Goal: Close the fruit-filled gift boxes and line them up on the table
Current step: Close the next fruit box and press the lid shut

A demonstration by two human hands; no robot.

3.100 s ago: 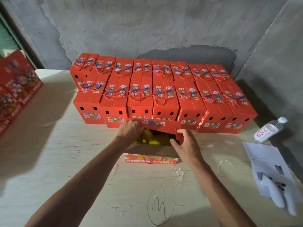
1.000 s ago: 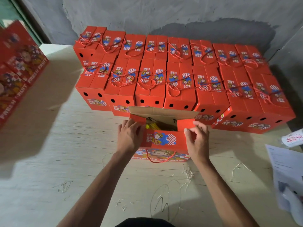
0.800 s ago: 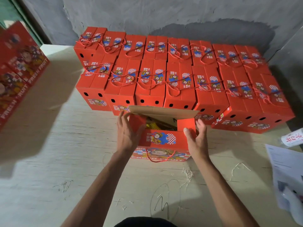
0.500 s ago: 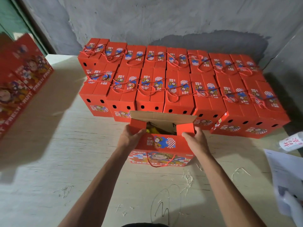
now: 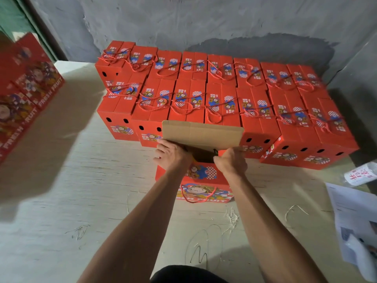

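- An open gift box [image 5: 204, 176] stands on the table [image 5: 91, 180], just in front of two rows of closed boxes [image 5: 204, 99].
- Its brown flap [image 5: 202, 134] is gripped by the left hand [image 5: 173, 155] and right hand [image 5: 231, 161], fingers curled over its lower edge.
- "FRESH FRUIT" is printed on the front.
- A bottle [image 5: 361, 174] and papers [image 5: 355, 219] lie at right.
- Stacked boxes [image 5: 26, 88] marked "FRESH FRUIT" stand at left.

This looks like a bare packing or storage room rather than a home. The rough grey plastered walls [image 5: 204, 19] are unfinished and stained, and a plain pale plywood table [image 5: 85, 180] carries two rows of identical closed red cardboard fruit gift boxes with rope handles [image 5: 214, 92], with more red printed "FRESH FRUIT" cartons [image 5: 24, 92] stacked at left.
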